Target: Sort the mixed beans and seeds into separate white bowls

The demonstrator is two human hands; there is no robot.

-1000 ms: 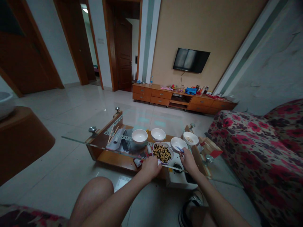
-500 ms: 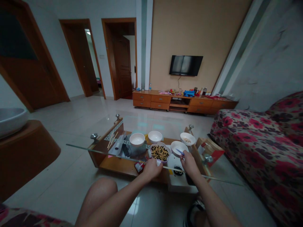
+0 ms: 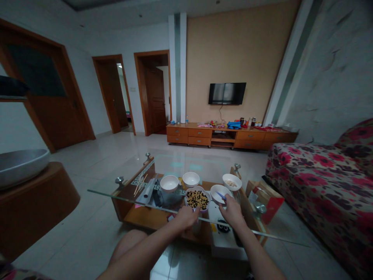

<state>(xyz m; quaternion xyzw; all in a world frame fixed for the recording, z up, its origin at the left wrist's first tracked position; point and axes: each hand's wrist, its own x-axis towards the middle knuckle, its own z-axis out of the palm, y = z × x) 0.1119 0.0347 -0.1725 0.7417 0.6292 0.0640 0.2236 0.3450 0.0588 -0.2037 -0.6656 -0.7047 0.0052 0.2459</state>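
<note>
A scalloped bowl [image 3: 186, 203] full of mixed black and tan beans [image 3: 198, 199] sits near the front edge of the glass table. My left hand [image 3: 188, 216] is closed at its near rim, with the index finger reaching over the front beans. My right hand [image 3: 232, 210] pinches slim blue tweezers [image 3: 220, 195], their tips inside a round white bowl [image 3: 216, 189]. Behind that, another white bowl [image 3: 232, 181] has some pale pieces at its bottom. Two more white bowls [image 3: 169, 182] [image 3: 191, 179] stand to the left, with no contents visible.
Chopsticks [image 3: 141, 184] and a clear roll [image 3: 147, 190] show at the table's left. Below the glass top [image 3: 116, 197] are a wooden shelf [image 3: 140, 217] and a white box [image 3: 223, 241]. A paper bag [image 3: 271, 200] and a floral sofa [image 3: 309, 179] are at right.
The view has tilted up, so everything sits lower. My left index finger now extends over the beans' near edge. My right hand still holds the tweezers in the white bowl.
</note>
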